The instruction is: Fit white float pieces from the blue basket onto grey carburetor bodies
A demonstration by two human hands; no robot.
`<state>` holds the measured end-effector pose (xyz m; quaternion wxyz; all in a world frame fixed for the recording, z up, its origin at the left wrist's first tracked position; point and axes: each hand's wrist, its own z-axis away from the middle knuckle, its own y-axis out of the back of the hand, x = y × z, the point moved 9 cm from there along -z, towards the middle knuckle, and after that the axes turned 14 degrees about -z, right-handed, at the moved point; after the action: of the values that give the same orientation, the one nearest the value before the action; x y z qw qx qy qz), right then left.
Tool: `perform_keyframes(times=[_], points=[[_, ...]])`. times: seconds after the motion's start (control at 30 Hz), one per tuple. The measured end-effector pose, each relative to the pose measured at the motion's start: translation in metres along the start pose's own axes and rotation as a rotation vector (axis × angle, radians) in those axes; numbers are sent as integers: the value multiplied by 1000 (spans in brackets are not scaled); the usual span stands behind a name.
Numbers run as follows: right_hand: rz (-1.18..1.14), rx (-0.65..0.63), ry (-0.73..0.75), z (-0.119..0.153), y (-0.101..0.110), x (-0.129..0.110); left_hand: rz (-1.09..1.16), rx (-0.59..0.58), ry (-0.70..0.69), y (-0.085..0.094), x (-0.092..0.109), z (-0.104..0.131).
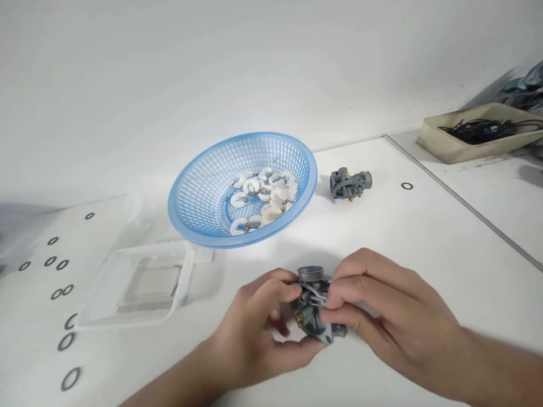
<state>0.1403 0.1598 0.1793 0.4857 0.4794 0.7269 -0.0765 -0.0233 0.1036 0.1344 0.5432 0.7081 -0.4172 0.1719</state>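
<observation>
My left hand (271, 322) is closed around a grey metal carburetor body (311, 275), its thumb on the near upper part and the other fingers at the side and below. A brass fitting (300, 319) shows on the body, which is tilted with an open cavity facing me. My right hand (373, 305) pinches at the body's right side. Thin silvery metal (316, 297) shows by those fingertips; I cannot tell whether it is a loose piece or belongs to the body. What the right fingers hold is mostly hidden.
Beyond my hands stands a blue plastic basket (178, 217) with several white U-shaped floats (280, 195). Right of it lies another carburetor body (350, 183) and a black ring (407, 185). At left are a clear tray (95, 314) and several black rings (70, 379). A beige bin (449, 150) holds dark parts.
</observation>
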Motion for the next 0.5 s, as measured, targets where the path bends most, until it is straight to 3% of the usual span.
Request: perform_keyframes(times=[0.3,0.5], points=[[7,22,11,-1,-3,-2,-5,2,7,0,1,-1],[191,2,63,2,-6,-12,2,5,13,-3,0,0]])
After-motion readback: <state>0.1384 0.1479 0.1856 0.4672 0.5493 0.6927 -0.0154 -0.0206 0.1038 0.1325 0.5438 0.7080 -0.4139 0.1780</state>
